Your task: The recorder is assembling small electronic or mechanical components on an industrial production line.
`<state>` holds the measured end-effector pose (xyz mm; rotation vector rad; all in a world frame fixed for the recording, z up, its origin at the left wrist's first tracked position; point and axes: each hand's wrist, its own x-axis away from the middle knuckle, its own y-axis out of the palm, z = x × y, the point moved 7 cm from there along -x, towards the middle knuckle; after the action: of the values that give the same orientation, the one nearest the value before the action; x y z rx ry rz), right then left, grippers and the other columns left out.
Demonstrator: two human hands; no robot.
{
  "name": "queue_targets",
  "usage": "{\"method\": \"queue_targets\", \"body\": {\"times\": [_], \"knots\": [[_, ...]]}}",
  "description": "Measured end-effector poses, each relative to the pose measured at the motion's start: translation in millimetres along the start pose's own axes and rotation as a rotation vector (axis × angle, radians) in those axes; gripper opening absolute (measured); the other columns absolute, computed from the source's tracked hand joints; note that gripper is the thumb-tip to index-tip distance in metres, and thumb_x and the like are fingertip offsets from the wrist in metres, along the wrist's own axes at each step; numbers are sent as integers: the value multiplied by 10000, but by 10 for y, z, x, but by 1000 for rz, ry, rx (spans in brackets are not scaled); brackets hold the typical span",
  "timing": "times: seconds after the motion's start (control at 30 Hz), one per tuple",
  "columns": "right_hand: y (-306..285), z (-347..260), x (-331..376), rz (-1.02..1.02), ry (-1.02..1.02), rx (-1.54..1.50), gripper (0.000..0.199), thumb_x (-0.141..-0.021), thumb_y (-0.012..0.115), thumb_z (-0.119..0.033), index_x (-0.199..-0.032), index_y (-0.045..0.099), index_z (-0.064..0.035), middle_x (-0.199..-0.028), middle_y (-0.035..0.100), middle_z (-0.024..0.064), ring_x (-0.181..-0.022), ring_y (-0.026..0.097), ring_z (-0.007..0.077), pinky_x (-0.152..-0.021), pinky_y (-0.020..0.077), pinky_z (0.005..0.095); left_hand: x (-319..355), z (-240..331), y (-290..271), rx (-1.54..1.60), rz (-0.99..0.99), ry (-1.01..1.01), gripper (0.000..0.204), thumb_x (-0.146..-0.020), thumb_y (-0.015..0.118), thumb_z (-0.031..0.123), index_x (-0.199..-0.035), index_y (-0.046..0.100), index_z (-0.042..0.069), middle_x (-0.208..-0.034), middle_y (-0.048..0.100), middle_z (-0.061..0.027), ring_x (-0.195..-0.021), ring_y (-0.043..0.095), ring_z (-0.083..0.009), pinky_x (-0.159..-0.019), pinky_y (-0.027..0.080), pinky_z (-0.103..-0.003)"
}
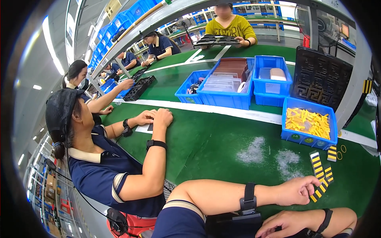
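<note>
My left hand hovers over or rests on the green tabletop with its fingers curled in; whatever they may hold is hidden. Just beyond its fingertips lie yellow-and-black striped strips, several of them overlapping. Lower down, my right hand is held palm down, its fingers loosely stretched toward the left, beside a dark surface that my left forearm partly covers. I cannot tell whether the fingers touch it. Black straps circle both wrists.
White powdery patches mark the green table. A blue bin of yellow pieces stands at right, before a black tray. Blue bins hold brown and clear plates. A co-worker sits close at left; another person stands opposite.
</note>
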<state>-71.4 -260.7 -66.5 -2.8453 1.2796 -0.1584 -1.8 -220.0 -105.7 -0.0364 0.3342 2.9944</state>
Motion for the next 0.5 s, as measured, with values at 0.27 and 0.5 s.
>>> {"method": "queue_targets", "body": {"times": [0.27,0.5], "knots": [[-1,4,29,37,-11,-6,178,-788,603,-95,-955,614,-35,-795,601,79,-696,587,152,-583,455,247,-36,0,25,-11,-21,-3,497,-750,549,15,-1209,361,40,-912,455,-70,-716,512,-82,-631,437,-198],[3,-3,17,17,-17,10,177,-789,604,-98,-954,614,-35,-791,602,76,-686,584,147,-580,453,245,-18,29,12,-56,-7,-7,497,-752,549,18,-1211,359,37,-916,454,-70,-719,509,-78,-636,434,-195]]}}
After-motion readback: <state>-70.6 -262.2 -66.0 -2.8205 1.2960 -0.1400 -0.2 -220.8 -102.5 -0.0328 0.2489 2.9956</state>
